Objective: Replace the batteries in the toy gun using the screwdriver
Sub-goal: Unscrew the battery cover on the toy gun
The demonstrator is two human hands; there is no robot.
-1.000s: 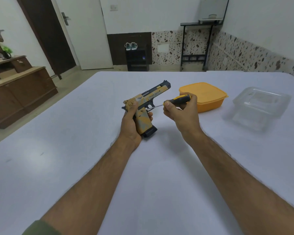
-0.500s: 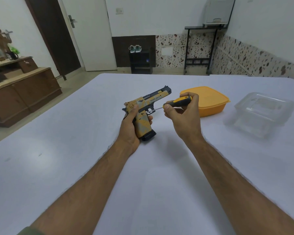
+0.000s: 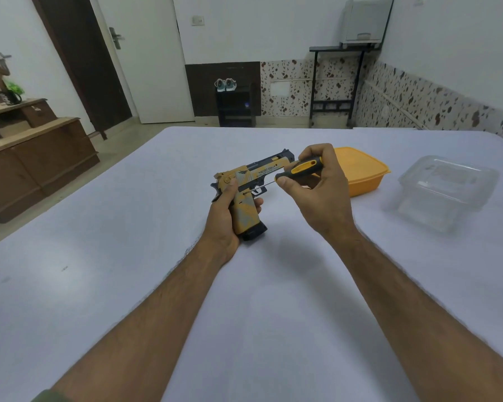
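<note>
A tan, grey and black toy gun (image 3: 250, 192) stands grip-down over the white table, its barrel pointing away to the right. My left hand (image 3: 225, 219) grips its handle from the left side. My right hand (image 3: 320, 195) holds a screwdriver (image 3: 298, 169) with a black and yellow handle. The thin metal shaft slants down to the left, and its tip rests on the side of the gun's grip just below the frame. Whether the tip sits in a screw is too small to tell.
An orange lidded box (image 3: 360, 172) sits just behind my right hand. A clear plastic container (image 3: 445, 190) lies further right. The white table (image 3: 128, 256) spreads wide around both arms. A wooden cabinet (image 3: 35, 161) stands off the table's left edge.
The gun and screwdriver keep the same hold and contact. My right hand's fingers have shifted slightly on the screwdriver handle. The camera has tilted up a little.
</note>
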